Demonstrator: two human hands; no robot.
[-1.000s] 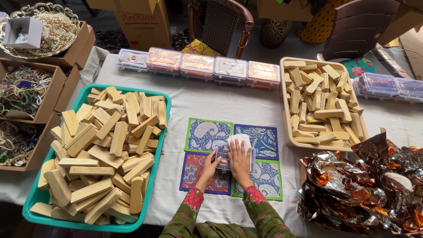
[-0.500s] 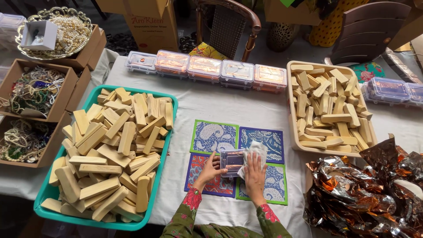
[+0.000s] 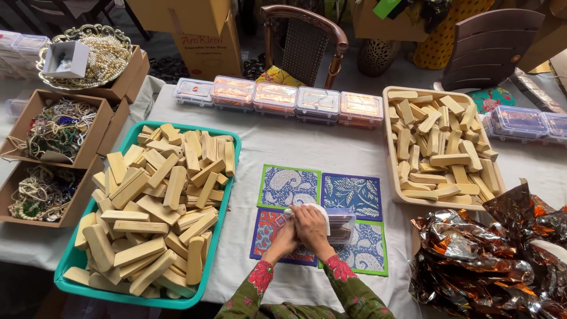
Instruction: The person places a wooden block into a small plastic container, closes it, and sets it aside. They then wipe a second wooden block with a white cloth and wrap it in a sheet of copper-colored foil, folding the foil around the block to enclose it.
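Both of my hands meet over a small clear plastic box [image 3: 341, 224] that rests on several patterned square mats [image 3: 352, 195] near the table's front edge. My right hand [image 3: 309, 227] presses a white cloth [image 3: 319, 211] against the box's left side. My left hand [image 3: 284, 238] sits just beside it, fingers curled against the box's left end. How much of the box each hand grips is hidden by the fingers.
A teal tray [image 3: 228, 208] heaped with pale wooden blocks lies to the left, a beige tray [image 3: 390, 155] of blocks to the right. Clear lidded boxes [image 3: 276, 97] line the back. Crumpled foil wrap [image 3: 490, 260] fills the front right; cardboard boxes of beads [image 3: 56, 132] stand far left.
The hands and box have shifted slightly lower on the mats, and the white cloth now lies over the box's left part under the right hand.
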